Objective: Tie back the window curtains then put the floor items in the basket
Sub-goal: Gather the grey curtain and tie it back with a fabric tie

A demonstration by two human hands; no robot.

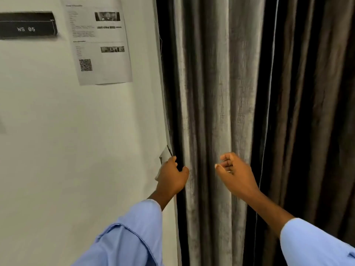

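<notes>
Presently, step in hand: gathering the grey curtain (215, 112) at its wall-side edge so it can be tied back; judged an early stage, since no tie is around the fabric yet.
Curtain: hangs in deep vertical folds from 12 o'clock down to 6 o'clock, filling the middle and the 3 o'clock side of the view; its left hem runs down just beside the white wall (76, 150).
Left hand (172, 176): at about 7 o'clock of centre, fingers curled round the curtain's leading edge, thumb pressing on the front fold; closed on the fabric.
Pale strip (164, 155): a small light piece shows just above the left hand's knuckles, against the wall; possibly a tie-back, but I cannot tell.
Right hand (235, 172): at about 5 o'clock of centre, in front of the middle folds, fingers loosely curled, thumb out; it appears to hold nothing, and whether it touches the cloth I cannot tell.
Wall items: a printed sheet (99, 41) at 11 o'clock, a black "WS 05" label (26, 25) at 10 o'clock.
Floor items and basket: out of view.
Doing it well: sweep the right hand behind the outer folds and draw them toward the left hand's grip, keeping the pleats stacked evenly; bunch at one height before any tie goes round.
</notes>
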